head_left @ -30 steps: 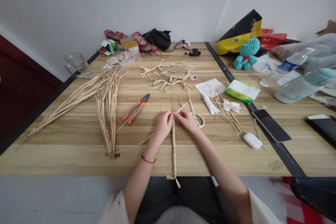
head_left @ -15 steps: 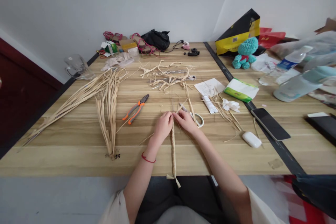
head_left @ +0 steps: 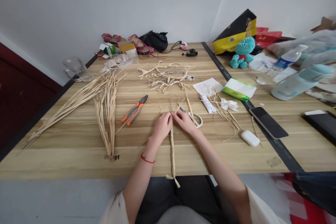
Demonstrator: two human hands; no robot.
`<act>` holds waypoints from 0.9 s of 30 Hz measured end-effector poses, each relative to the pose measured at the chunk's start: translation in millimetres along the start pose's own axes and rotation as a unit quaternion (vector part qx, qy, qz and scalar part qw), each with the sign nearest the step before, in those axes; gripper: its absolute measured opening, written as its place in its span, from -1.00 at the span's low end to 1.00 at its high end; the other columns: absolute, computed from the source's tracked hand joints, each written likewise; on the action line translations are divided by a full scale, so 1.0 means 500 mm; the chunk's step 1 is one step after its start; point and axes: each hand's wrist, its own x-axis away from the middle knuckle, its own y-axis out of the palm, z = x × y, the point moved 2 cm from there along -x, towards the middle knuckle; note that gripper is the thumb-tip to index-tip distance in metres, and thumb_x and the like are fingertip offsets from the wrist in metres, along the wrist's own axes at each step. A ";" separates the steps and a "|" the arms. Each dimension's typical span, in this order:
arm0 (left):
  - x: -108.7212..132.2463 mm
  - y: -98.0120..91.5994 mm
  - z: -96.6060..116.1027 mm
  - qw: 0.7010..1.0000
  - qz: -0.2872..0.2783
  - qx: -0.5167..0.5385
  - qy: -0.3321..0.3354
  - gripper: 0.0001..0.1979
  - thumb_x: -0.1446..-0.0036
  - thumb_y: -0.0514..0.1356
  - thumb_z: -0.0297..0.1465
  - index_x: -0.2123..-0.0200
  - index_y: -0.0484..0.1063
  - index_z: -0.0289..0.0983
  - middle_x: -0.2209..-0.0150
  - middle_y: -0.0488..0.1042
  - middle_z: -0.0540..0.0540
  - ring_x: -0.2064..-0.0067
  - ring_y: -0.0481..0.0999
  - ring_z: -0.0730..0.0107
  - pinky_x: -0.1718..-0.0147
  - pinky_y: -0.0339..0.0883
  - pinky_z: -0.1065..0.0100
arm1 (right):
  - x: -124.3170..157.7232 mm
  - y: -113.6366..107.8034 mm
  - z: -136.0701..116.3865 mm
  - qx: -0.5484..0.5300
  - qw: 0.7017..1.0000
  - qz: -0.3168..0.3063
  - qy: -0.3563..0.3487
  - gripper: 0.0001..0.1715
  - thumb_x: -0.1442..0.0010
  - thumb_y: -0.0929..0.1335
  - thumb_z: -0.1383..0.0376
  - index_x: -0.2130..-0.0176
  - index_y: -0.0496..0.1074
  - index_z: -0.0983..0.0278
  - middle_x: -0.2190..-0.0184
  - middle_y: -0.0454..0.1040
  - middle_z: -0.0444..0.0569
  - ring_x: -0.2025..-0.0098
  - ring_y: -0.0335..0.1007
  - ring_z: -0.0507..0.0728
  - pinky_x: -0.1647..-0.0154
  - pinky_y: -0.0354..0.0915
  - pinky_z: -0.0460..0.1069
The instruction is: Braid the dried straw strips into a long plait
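Left hand (head_left: 163, 126): thumb and fingers pinch the far end of the braid (head_left: 172, 150), fingers curled in. Right hand (head_left: 186, 122): fingertips pressed together on a strand (head_left: 179, 106) at that same end, tips meeting the left hand's. Exact contact under the fingers too small to tell. Braid runs straight down between the forearms, near end over the table (head_left: 147, 162) edge, two loose flaps there. Thin ends poke up past the fingertips.

Around the braid: scissors (head_left: 199, 120) just right of its far end, partly behind the right hand, with a straw stalk (head_left: 189, 106) lying over them. Pliers (head_left: 134, 110), orange and gray handles, to its left, jaws pointing away. Farther left, a big straw bundle (head_left: 106, 106), one part fanned out sideways, the other tapering toward the near edge. Glass mug (head_left: 76, 69) beyond that bundle, far left of the braid.

Straight beyond the braid, wrapped twigs (head_left: 168, 77) in a loose pile. Right of the braid: white tube (head_left: 208, 104), paper (head_left: 208, 86), loose straw (head_left: 225, 113), crumpled tissue (head_left: 229, 104), tissue pack (head_left: 238, 89). Farther right of it: white case (head_left: 250, 138), phone (head_left: 268, 122), then flask (head_left: 296, 83) and water bottle (head_left: 285, 62). Teal doll (head_left: 243, 54) far beyond the braid, to the right, in front of a black-yellow bag (head_left: 231, 40).
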 end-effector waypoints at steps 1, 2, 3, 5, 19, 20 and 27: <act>0.000 0.000 0.000 1.000 0.001 0.002 -0.002 -0.84 -0.24 -0.04 -0.43 0.34 0.30 -0.23 0.31 0.44 -0.08 0.27 0.43 0.37 0.30 0.23 0.38 | 0.000 0.000 0.001 -0.005 1.000 0.001 0.001 -0.59 -0.20 0.20 0.03 0.50 0.25 0.25 0.60 0.26 -0.16 0.52 0.15 0.04 0.48 0.09 -0.07; 0.000 0.000 0.000 1.000 0.001 0.003 -0.003 -0.84 -0.25 -0.04 -0.42 0.34 0.30 -0.23 0.31 0.44 -0.08 0.27 0.42 0.37 0.30 0.23 0.38 | -0.001 0.001 0.002 -0.010 1.000 0.002 0.002 -0.59 -0.20 0.21 0.03 0.49 0.27 0.26 0.60 0.26 -0.16 0.51 0.15 0.04 0.48 0.09 -0.07; 0.000 0.000 0.000 1.000 0.002 0.004 -0.005 -0.83 -0.25 -0.05 -0.42 0.35 0.30 -0.23 0.32 0.44 -0.08 0.28 0.42 0.37 0.31 0.23 0.38 | -0.002 0.001 0.003 -0.016 1.000 0.003 0.002 -0.60 -0.20 0.21 0.03 0.48 0.28 0.27 0.59 0.27 -0.16 0.51 0.15 0.04 0.47 0.10 -0.07; 0.000 0.001 0.000 1.000 0.003 0.005 -0.007 -0.82 -0.25 -0.05 -0.41 0.35 0.30 -0.23 0.32 0.44 -0.08 0.28 0.42 0.37 0.31 0.22 0.38 | -0.003 0.002 0.004 -0.026 1.000 0.004 0.001 -0.61 -0.19 0.23 0.04 0.46 0.31 0.28 0.57 0.29 -0.15 0.50 0.16 0.04 0.46 0.11 -0.07; 0.001 -0.002 0.007 1.000 -0.016 -0.016 -0.012 -0.82 -0.26 -0.06 -0.43 0.34 0.29 -0.25 0.29 0.46 -0.09 0.25 0.43 0.38 0.28 0.23 0.39 | -0.005 0.006 0.010 -0.029 0.999 0.020 0.001 -0.61 -0.19 0.24 0.04 0.49 0.29 0.26 0.59 0.27 -0.16 0.52 0.14 0.04 0.47 0.10 -0.07; 0.001 -0.003 0.008 1.000 -0.019 -0.019 -0.011 -0.82 -0.26 -0.06 -0.43 0.35 0.29 -0.25 0.28 0.46 -0.09 0.25 0.43 0.38 0.29 0.23 0.39 | -0.004 0.004 0.008 -0.025 1.000 0.019 0.000 -0.61 -0.19 0.23 0.04 0.49 0.29 0.26 0.59 0.27 -0.16 0.52 0.15 0.04 0.46 0.10 -0.07; 0.003 -0.004 0.011 0.998 -0.045 -0.044 -0.018 -0.80 -0.27 -0.09 -0.43 0.32 0.29 -0.25 0.24 0.46 -0.11 0.24 0.46 0.37 0.29 0.24 0.38 | 0.003 -0.002 -0.014 0.030 1.000 0.002 -0.005 -0.62 -0.23 0.20 0.09 0.52 0.21 0.25 0.60 0.25 -0.16 0.53 0.15 0.04 0.45 0.10 -0.07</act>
